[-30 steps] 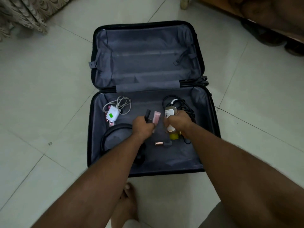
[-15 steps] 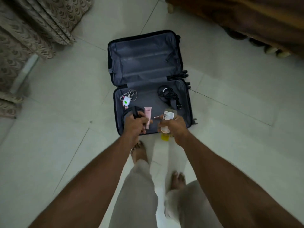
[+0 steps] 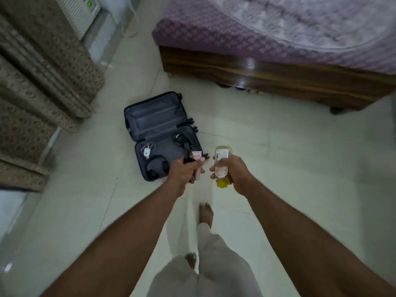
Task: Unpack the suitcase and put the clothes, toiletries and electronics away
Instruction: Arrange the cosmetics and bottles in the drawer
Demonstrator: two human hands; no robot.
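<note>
Both hands have risen with the person, who now stands back from the suitcase (image 3: 162, 136) on the floor. The left hand (image 3: 184, 170) has its grip round a pink tube (image 3: 197, 166) and a dark item; the right hand (image 3: 233, 174) grips a bottle (image 3: 221, 166). Headphones (image 3: 156, 167), a charger (image 3: 146, 152) and a black cable (image 3: 182, 140) remain inside, so the electronics are likely next.

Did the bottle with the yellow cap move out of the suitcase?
Yes. The bottle lay inside the suitcase a second ago; now the right hand holds it up over the floor, off the suitcase's right side, yellow cap pointing down.
</note>
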